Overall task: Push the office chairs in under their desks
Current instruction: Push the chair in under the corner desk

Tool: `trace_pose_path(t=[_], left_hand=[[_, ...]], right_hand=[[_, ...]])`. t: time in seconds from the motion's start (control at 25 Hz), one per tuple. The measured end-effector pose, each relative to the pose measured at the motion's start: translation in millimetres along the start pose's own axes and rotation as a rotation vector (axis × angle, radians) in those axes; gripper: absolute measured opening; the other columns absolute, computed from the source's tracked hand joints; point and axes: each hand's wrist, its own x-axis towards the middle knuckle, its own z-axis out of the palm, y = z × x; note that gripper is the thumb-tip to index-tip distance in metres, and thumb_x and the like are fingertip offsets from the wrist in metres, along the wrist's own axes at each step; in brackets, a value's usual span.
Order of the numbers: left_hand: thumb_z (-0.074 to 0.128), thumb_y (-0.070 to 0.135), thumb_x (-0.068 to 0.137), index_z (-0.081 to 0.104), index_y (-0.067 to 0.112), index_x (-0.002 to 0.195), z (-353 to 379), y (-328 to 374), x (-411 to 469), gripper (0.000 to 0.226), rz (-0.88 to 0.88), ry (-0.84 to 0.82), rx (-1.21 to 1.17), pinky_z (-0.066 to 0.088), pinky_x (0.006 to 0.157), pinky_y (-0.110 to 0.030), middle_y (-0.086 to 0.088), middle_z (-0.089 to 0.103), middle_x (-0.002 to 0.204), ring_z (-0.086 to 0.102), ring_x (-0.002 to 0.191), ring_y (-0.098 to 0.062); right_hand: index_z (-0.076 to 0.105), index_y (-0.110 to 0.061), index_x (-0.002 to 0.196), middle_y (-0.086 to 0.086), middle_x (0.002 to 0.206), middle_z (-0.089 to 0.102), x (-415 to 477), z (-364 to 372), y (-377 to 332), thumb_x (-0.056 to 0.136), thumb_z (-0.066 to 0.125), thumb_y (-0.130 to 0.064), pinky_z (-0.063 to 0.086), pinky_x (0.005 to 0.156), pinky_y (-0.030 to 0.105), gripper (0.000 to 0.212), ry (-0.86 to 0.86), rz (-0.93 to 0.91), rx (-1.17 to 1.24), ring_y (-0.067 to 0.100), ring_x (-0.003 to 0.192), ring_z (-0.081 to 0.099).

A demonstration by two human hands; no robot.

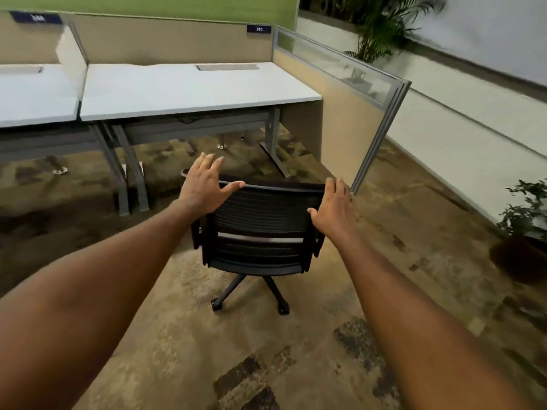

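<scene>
Both hands were out at full reach, one at each top corner of the office chair's backrest. Left hand [204, 184] was spread wide at the upper left corner, fingers fanned and pointing to twelve o'clock, thumb lying along the top rail; nothing was clenched, and whether the palm actually pressed on the frame could not be told. Right hand [336, 207] was flat and loose too, at the upper right corner, fingers together and pointing up, thumb angled toward nine o'clock across the mesh, at the backrest's edge without any grasp.

And the office chair [259, 229], black with a ribbed mesh back and a pale band across the lumbar, stood out on the patterned carpet [207, 350], back turned to the camera, its star base and castors showing below at six o'clock. It was not yet under anything. The white desk [192, 90] sat at twelve o'clock from the chair, well apart, with open floor under its grey legs.

A second desk [32, 96] adjoined at ten o'clock. A beige partition panel [349, 125] ran along the desk's right side at one o'clock, just beyond the right hand. A potted plant [521, 247] stood at three o'clock, another plant [384, 28] far off at one o'clock.
</scene>
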Motion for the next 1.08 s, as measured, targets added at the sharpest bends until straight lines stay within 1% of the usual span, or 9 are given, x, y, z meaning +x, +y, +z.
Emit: trace_pose_path(t=[0.12,0.24,0.28,0.36,0.44,0.56,0.76,0.88,1.08], left_hand=[[0.04,0.074,0.084,0.028,0.012,0.149,16.8,-5.4,13.8,0.091,-0.006,-0.155,-0.027,0.013,0.12,-0.042,-0.014,0.028,0.156,0.015,0.148,-0.028],[0.023,0.082,0.082,0.049,0.014,0.137,34.4,-11.8,23.0,0.092,0.046,-0.114,0.102,0.029,0.112,-0.043,-0.012,0.053,0.14,0.042,0.135,-0.027],[0.018,0.084,0.081,0.058,0.014,0.127,39.7,-16.5,28.1,0.093,0.088,-0.055,0.162,0.035,0.106,-0.043,-0.011,0.062,0.129,0.053,0.124,-0.027],[0.018,0.085,0.081,0.067,0.014,0.108,51.0,-26.2,36.5,0.091,0.161,0.081,0.2,0.042,0.094,-0.041,-0.008,0.071,0.107,0.064,0.102,-0.027],[0.027,0.084,0.081,0.069,0.012,0.095,60.1,-37.5,43.0,0.085,0.182,0.21,0.193,0.045,0.086,-0.04,-0.008,0.073,0.095,0.066,0.09,-0.028],[0.04,0.082,0.08,0.068,0.011,0.084,65.4,-44.3,51.8,0.077,0.196,0.311,0.165,0.047,0.079,-0.039,-0.006,0.072,0.086,0.065,0.08,-0.027],[0.049,0.082,0.076,0.067,0.01,0.077,73.6,-63.9,80.8,0.074,0.186,0.441,0.133,0.045,0.071,-0.036,-0.005,0.069,0.076,0.062,0.071,-0.025],[0.049,0.082,0.077,0.066,0.009,0.076,76.4,-77.3,102.6,0.074,0.183,0.459,0.13,0.044,0.071,-0.037,-0.006,0.068,0.075,0.061,0.071,-0.026],[0.04,0.087,0.075,0.066,0.01,0.084,79.8,-100.1,133.6,0.082,0.131,0.389,0.141,0.04,0.078,-0.039,-0.006,0.068,0.084,0.06,0.08,-0.027]], right_hand=[[0.013,-0.013,0.15,0.014,0.159,0.011,27.1,9.9,1.2,0.081,0.073,-0.038,0.008,0.118,0.047,0.095,-0.064,-0.08,-0.064,0.03,0.146,0.008],[0.026,-0.015,0.147,0.012,0.155,0.025,47.4,19.6,-4.2,0.08,0.071,-0.04,0.008,0.116,0.052,0.084,-0.142,-0.109,-0.139,0.029,0.143,0.019],[0.04,-0.016,0.139,0.011,0.146,0.04,56.5,23.0,-8.3,0.08,0.069,-0.04,0.014,0.114,0.053,0.07,-0.123,-0.122,-0.184,0.03,0.137,0.031],[0.06,-0.019,0.104,0.005,0.11,0.063,71.9,27.9,-15.8,0.077,0.063,-0.032,0.031,0.102,0.051,0.03,-0.03,-0.139,-0.21,0.029,0.109,0.053],[0.058,-0.021,0.077,0.001,0.084,0.064,84.4,32.6,-22.9,0.07,0.06,-0.026,0.036,0.085,0.042,0.009,0.039,-0.154,-0.179,0.028,0.086,0.057],[0.058,-0.019,0.068,0.0,0.07,0.062,97.8,39.9,-22.6,0.065,0.066,-0.03,0.037,0.072,0.037,0.014,0.105,-0.211,-0.169,0.028,0.07,0.056],[0.06,-0.018,0.066,-0.001,0.067,0.062,128.2,59.3,-38.0,0.066,0.065,-0.035,0.038,0.069,0.035,0.018,0.217,-0.265,-0.117,0.025,0.064,0.057],[0.063,-0.019,0.067,-0.002,0.067,0.063,149.5,69.4,-54.1,0.066,0.062,-0.036,0.035,0.07,0.034,0.017,0.255,-0.238,-0.108,0.024,0.066,0.057],[0.063,-0.019,0.072,-0.002,0.07,0.062,183.4,87.5,-76.2,0.07,0.067,-0.024,0.033,0.072,0.035,0.007,0.22,-0.18,-0.112,0.025,0.072,0.057]])
